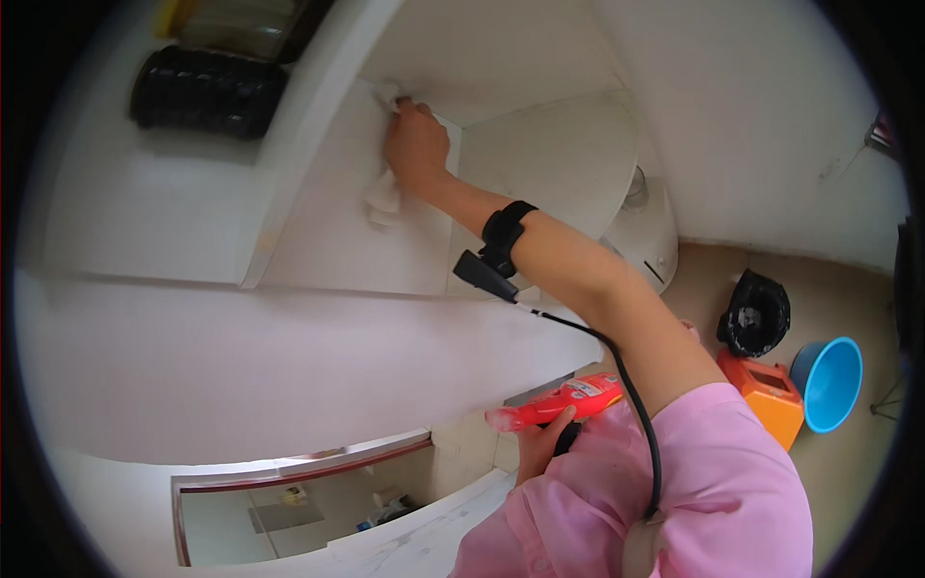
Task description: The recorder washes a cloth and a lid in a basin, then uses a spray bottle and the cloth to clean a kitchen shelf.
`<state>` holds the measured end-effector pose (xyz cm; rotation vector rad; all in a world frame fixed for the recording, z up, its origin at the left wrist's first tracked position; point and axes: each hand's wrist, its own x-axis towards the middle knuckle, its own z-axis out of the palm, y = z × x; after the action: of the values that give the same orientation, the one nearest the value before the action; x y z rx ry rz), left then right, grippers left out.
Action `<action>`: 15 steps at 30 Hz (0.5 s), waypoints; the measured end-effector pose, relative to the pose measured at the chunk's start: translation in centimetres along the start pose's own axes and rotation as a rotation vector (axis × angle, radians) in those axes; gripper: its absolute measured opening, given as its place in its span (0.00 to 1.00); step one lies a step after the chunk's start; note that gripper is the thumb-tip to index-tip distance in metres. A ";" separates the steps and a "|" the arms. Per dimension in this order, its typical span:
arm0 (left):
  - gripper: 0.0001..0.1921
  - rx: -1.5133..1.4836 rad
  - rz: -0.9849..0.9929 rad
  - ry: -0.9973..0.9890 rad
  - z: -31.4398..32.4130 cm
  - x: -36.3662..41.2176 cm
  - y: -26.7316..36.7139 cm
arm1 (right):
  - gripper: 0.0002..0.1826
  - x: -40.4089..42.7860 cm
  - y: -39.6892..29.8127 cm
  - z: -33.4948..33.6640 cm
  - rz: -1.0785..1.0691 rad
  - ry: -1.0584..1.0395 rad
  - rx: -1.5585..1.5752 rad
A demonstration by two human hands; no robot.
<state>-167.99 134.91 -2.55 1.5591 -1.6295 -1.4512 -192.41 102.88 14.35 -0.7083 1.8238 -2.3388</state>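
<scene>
My right hand (419,144) reaches into a white shelf unit (354,238) and presses a crumpled white cloth (383,202) near an inner corner. Part of the cloth shows beyond my fingertips, and another part hangs out beside the wrist. A black strap (504,235) with a cable circles that forearm. Down by my body, my left hand (543,446) grips a red plastic bottle (571,399) with a label. The bottle lies tilted, its pale translucent end towards the left. Some fingers of the left hand are hidden behind it.
A dark ribbed jar (209,92) and a yellow-lidded jar (231,25) occupy the neighbouring compartment. A clear glass (636,186) stands on a rounded shelf. On the floor are a black-lined bin (755,318), an orange container (769,401) and a blue basin (831,386). A framed mirror or opening (177,520) is lower left.
</scene>
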 end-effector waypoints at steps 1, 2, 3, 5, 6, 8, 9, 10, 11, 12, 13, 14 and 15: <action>0.21 -0.025 -0.035 0.016 -0.4 0.0 -0.8 | 0.14 -0.4 1.2 -0.6 0.097 -0.105 -0.062; 0.21 -0.049 -0.068 0.026 -0.6 0.0 -1.2 | 0.12 -0.8 2.2 -1.3 0.191 -0.206 -0.125; 0.21 -0.034 -0.076 0.033 -0.5 -0.3 -0.1 | 0.17 -2.0 2.4 -2.1 0.148 -0.291 -0.100; 0.22 -0.076 -0.178 0.032 -0.2 -0.3 2.3 | 0.15 -4.0 0.8 -2.4 0.200 -0.377 -0.044; 0.22 -0.066 -0.179 0.034 0.0 -0.2 2.6 | 0.14 -4.8 -0.6 -2.3 0.235 -0.465 0.004; 0.19 -0.042 -0.094 -0.058 1.6 0.7 2.1 | 0.14 -4.6 -2.4 -1.6 0.015 -0.344 0.155; 0.19 -0.037 -0.096 -0.059 1.6 0.7 1.5 | 0.14 -3.8 -5.1 -1.0 -0.077 -0.304 0.245; 0.20 -0.121 -0.115 -0.072 1.3 1.0 0.4 | 0.15 -3.0 -7.7 -0.3 -0.171 -0.268 0.337; 0.20 -0.202 -0.121 -0.069 1.0 0.9 0.3 | 0.15 -1.7 -10.0 0.8 -0.193 -0.252 0.307; 0.20 -0.206 -0.119 -0.072 1.5 0.7 1.3 | 0.16 0.2 -10.1 1.8 -0.216 -0.230 0.252; 0.19 -0.069 -0.099 -0.096 2.8 0.1 3.1 | 0.08 2.3 -8.2 3.1 -0.298 -0.104 0.231; 0.19 0.061 -0.073 -0.094 3.1 0.0 4.1 | 0.08 3.9 -6.7 3.3 -0.242 -0.109 0.206; 0.20 0.188 0.062 -0.106 2.0 -0.1 3.0 | 0.08 4.6 -5.2 2.6 -0.189 -0.116 0.184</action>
<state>-171.03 135.14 -0.55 1.5378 -1.9067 -1.4047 -194.35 100.41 21.09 -1.0047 1.5309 -2.4804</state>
